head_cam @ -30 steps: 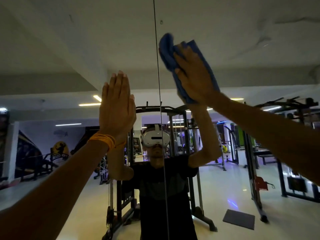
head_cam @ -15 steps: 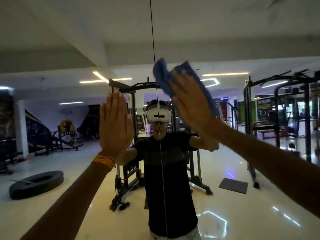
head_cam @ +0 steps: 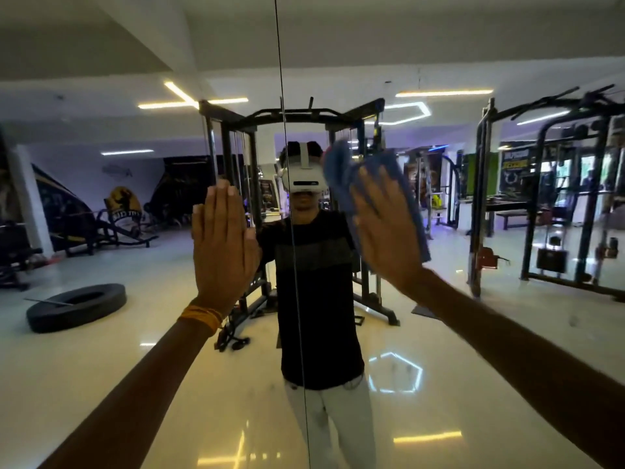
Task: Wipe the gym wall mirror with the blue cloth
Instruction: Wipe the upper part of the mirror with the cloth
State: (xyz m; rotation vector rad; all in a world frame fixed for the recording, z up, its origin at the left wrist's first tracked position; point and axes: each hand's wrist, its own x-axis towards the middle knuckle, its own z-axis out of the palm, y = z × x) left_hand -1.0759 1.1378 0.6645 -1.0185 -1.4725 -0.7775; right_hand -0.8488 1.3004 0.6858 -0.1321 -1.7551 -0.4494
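Head view, mirror (head_cam: 507, 350) seam (head_cam: 295, 265) as datum: left hand (head_cam: 225, 245) flat on the glass just left of it, fingers straight and together; right hand (head_cam: 385, 228), fingers straight, presses blue cloth (head_cam: 341, 167) just right; open glass beyond both.

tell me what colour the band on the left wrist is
Orange, a bunch of threads: the band below the left hand, clearest in the head view.

left hand (head_cam: 225, 245) beside cloth (head_cam: 341, 170), seemingly on mirror (head_cam: 473, 350)
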